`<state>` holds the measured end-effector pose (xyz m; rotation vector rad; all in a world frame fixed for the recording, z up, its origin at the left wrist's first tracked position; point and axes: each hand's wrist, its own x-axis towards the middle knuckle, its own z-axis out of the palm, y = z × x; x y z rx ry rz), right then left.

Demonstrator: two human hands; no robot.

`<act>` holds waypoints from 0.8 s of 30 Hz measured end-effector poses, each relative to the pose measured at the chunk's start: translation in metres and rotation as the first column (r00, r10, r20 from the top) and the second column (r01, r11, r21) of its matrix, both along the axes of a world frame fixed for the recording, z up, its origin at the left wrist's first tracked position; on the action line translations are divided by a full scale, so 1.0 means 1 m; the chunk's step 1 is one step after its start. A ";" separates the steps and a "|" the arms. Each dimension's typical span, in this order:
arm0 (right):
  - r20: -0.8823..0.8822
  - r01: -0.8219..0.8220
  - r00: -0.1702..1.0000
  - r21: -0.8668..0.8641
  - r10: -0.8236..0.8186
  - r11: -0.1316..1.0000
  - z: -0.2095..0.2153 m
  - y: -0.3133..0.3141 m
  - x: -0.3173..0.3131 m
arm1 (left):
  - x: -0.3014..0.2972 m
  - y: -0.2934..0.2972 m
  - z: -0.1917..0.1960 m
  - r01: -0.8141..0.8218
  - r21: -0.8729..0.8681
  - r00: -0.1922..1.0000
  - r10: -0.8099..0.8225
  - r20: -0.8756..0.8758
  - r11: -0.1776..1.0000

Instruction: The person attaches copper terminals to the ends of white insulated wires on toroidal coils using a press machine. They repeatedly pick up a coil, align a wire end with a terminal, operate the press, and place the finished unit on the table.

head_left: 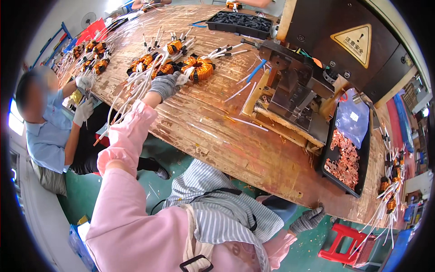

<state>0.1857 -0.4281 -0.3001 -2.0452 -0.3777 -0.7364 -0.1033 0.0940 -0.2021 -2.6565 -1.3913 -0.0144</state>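
Observation:
My left hand (165,87), in a grey knit glove, reaches out across the table. Its fingers are closed at the white leads of an orange copper-wound toroidal coil (198,68); the fingertips are partly hidden. Just beyond lie several similar coils (144,62), their white sleeved leads fanning out and some hanging past the table edge under my left forearm. My right hand (308,219), gloved the same way, is low at the front table edge, fingers stretched out and nothing visible in them.
A dark press machine (294,86) stands on the worn wooden table (204,122). Beside it, a black tray (322,168) holds copper terminals and a plastic bag. Farther back is a tray of black pieces (240,21). A co-worker (50,122) sits left. A red stool (337,245) stands right.

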 end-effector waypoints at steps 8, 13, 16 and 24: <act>-0.399 -0.056 0.913 0.099 0.091 0.994 0.016 0.002 -0.043 | 0.019 -0.083 0.046 0.115 -0.204 0.993 -0.109 0.044 0.972; -0.256 -0.399 0.876 0.094 0.410 0.912 0.007 0.023 -0.087 | -0.003 -0.161 0.028 0.152 -0.499 0.987 -0.106 0.119 0.853; -0.478 -0.745 0.511 0.168 0.714 0.646 0.024 0.052 -0.114 | -0.029 -0.194 0.019 0.244 -0.651 0.953 -0.053 0.299 0.719; -0.446 -0.842 -0.051 0.500 0.893 0.202 0.064 0.157 -0.145 | -0.073 -0.248 -0.010 -0.028 -0.465 0.994 0.073 0.079 0.885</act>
